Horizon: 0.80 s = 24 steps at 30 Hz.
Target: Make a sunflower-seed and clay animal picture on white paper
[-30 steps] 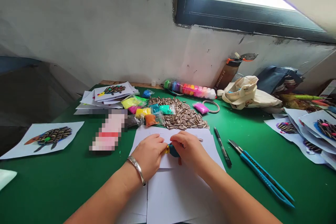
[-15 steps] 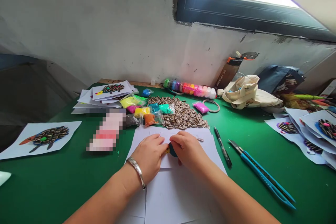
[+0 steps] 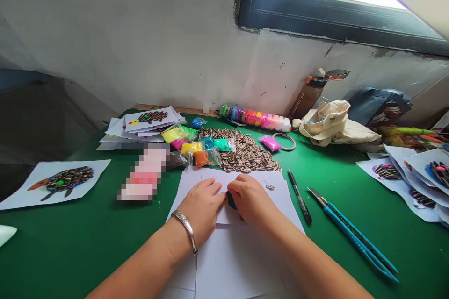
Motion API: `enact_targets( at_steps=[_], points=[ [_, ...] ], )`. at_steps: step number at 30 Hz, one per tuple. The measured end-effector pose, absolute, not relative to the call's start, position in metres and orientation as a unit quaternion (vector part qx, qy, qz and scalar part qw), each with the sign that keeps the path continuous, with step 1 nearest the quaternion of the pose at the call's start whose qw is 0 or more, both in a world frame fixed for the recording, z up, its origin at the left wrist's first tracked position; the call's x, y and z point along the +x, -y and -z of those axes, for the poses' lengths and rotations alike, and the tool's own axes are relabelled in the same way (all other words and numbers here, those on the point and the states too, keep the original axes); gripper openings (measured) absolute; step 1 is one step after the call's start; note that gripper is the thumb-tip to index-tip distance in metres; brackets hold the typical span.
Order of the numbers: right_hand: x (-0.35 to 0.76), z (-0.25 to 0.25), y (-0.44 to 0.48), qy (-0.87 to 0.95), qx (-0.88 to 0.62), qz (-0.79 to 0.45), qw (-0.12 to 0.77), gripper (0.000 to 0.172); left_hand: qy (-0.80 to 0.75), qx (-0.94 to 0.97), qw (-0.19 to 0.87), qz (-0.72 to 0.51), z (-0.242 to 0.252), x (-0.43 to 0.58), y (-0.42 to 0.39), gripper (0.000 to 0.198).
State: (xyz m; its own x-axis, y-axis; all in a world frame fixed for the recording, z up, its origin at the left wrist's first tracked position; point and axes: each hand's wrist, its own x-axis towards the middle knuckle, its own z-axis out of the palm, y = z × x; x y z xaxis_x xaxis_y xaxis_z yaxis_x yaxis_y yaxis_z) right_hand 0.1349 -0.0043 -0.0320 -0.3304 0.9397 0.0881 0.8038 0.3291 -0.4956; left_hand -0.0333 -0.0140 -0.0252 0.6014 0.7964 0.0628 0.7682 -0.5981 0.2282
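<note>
Between my hands, a dark blue piece of modelling clay (image 3: 231, 202) lies on a small white sheet (image 3: 224, 218), mostly hidden by my fingers. A bit of yellow clay shows at its left edge. My left hand (image 3: 204, 203), with a silver bracelet at the wrist, rests on the paper with fingers stretched out, their tips touching the clay's left side. Over the blue clay, my right hand (image 3: 253, 201) is curled, thumb and fingers pinched together on it. A single sunflower seed (image 3: 270, 187) lies on the paper just right of my right hand.
Behind the paper are a heap of sunflower seeds (image 3: 245, 149) and bagged clay, including an orange packet (image 3: 201, 159). A pen (image 3: 300, 196) and a blue craft knife (image 3: 354, 233) with its blade out lie right. Seed pictures (image 3: 70, 182) sit on both sides.
The view has shifted slightly, so things on the table sit a little differently in frame. My hands stay at the blue clay with almost no visible movement.
</note>
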Motion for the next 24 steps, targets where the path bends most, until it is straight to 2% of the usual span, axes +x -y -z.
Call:
enact_targets(
  at_steps=[5,10,13,18,24],
  points=[
    [0.139,0.028,0.006,0.784,-0.551,-0.195,0.210,0.022,-0.435,0.892,0.093,-0.082,0.025,-0.034,0.014,0.028],
    [0.143,0.022,0.007,0.765,-0.581,-0.191,0.200,0.021,-0.436,0.891,0.096,-0.086,0.025,-0.034,0.015,0.027],
    [0.144,0.022,0.007,0.769,-0.586,-0.188,0.176,0.026,-0.438,0.889,0.095,-0.090,0.025,-0.034,0.015,0.027],
    [0.145,0.033,0.005,0.799,-0.559,-0.141,0.174,0.029,-0.441,0.889,0.093,-0.083,0.025,-0.034,0.014,0.027],
    [0.143,0.037,0.005,0.826,-0.528,-0.080,0.180,0.023,-0.439,0.891,0.080,-0.084,0.026,-0.033,0.016,0.026]
  ],
)
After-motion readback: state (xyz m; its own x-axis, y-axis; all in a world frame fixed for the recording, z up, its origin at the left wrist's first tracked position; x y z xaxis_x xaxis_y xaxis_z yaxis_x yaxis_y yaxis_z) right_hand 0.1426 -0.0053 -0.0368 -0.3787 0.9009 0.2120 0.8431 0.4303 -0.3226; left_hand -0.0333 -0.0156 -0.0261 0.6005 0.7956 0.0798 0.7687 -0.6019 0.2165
